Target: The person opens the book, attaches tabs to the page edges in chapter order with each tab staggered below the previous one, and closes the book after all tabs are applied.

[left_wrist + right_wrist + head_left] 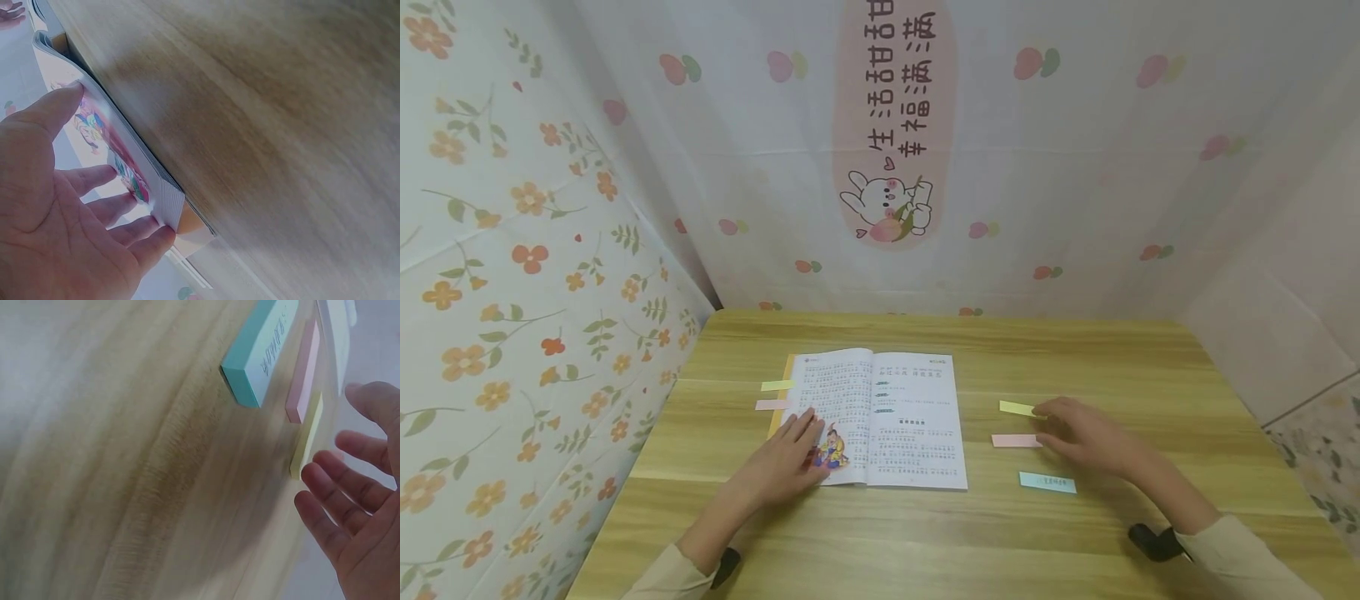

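Note:
An open book (917, 417) lies on the table, printed with text and a small cartoon figure low on its left page. My left hand (786, 458) rests on that page, fingers spread and nearly straight; the left wrist view shows the fingertips on the paper by the page edges. Beyond the book's left edge stick out a yellow tab (777, 386) and a pink tab (771, 405). My right hand (1086, 437) hovers with loosely bent fingers beside a yellow sticky-note pad (307, 437) and a pink pad (304, 372). Nearer me lies a blue-green pad (1047, 482) with handwriting.
The wooden table (925, 542) reaches back to a white printed curtain (1037, 167). A floral cloth (535, 292) hangs along the left side. Dark wrist straps show under both forearms.

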Motion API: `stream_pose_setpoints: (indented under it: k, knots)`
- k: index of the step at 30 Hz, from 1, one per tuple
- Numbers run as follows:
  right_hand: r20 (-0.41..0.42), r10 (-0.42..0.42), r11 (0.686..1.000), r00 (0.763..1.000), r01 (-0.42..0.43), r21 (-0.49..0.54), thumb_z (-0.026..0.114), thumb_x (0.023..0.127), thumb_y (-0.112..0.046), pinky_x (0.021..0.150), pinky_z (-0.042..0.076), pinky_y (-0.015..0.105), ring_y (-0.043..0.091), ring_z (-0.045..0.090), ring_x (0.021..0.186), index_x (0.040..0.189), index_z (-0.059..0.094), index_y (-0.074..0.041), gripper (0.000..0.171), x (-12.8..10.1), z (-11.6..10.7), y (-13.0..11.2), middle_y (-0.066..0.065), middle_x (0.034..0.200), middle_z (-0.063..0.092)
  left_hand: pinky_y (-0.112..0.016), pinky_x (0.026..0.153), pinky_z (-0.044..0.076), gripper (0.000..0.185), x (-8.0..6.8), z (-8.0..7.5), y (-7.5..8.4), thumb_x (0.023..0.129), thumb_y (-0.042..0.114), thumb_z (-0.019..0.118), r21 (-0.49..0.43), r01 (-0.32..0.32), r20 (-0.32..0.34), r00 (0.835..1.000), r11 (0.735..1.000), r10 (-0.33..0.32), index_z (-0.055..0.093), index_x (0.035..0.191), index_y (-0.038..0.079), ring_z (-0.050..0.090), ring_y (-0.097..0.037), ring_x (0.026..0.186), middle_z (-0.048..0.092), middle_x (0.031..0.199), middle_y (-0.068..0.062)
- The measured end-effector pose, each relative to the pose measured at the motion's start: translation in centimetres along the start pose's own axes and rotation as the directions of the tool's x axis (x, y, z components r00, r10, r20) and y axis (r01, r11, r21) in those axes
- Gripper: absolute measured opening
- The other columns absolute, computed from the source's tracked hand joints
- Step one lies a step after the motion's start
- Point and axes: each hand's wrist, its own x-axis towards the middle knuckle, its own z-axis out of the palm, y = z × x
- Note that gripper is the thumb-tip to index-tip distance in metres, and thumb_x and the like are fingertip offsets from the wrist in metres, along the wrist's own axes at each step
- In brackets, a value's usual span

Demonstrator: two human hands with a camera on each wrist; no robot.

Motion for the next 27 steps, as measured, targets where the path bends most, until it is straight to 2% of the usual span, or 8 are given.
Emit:
stream_pose_setpoints:
  k: [5,10,17,27]
  knots:
    - [0.002,0.005,1.0,1.0,-0.005,0.025,0.076,0.094,-0.019,0.083,0.056,0.043,0.021,0.065,0.101,0.119,0.067,-0.003,0.031,-0.6,0.3,0.0,0.002,0.111,0.068,-0.056,0.113,0.029,0.071,0.0,0.0,0.1,0.097,0.038,0.07,0.002,0.005,0.004,1.0,1.0,-0.005,0.045,0.148,-0.005,0.032,-0.049,0.142,0.034,0.156,-0.029]
    - [0.011,-0.026,0.998,1.0,0.026,0.056,0.075,0.095,-0.018,0.079,0.057,0.039,0.017,0.067,0.096,0.118,0.067,-0.002,0.03,-1.0,0.4,-0.1,0.002,0.109,0.069,-0.056,0.113,0.029,0.071,0.0,0.0,0.1,0.096,0.036,0.071,0.003,0.001,-0.004,1.0,1.0,-0.001,0.045,0.147,-0.006,0.032,-0.05,0.141,0.035,0.155,-0.03]
    - [0.053,0.001,0.996,0.999,-0.005,0.088,0.072,0.097,-0.02,0.077,0.057,0.038,0.014,0.065,0.093,0.118,0.067,-0.004,0.027,-1.2,0.4,-0.3,-0.001,0.106,0.068,-0.056,0.114,0.028,0.072,0.0,0.0,0.2,0.096,0.036,0.071,0.002,0.003,-0.006,1.0,1.0,-0.003,0.045,0.148,-0.006,0.032,-0.05,0.141,0.035,0.155,-0.031]
    - [0.059,0.017,0.993,0.998,-0.024,0.113,0.072,0.098,-0.021,0.076,0.057,0.036,0.011,0.064,0.091,0.116,0.068,-0.006,0.024,-1.5,0.5,-0.6,-0.006,0.103,0.066,-0.057,0.113,0.028,0.071,-0.2,-0.2,0.3,0.095,0.034,0.072,-0.02,-0.001,-0.017,1.0,1.0,0.001,0.045,0.147,-0.007,0.032,-0.052,0.14,0.035,0.154,-0.031]
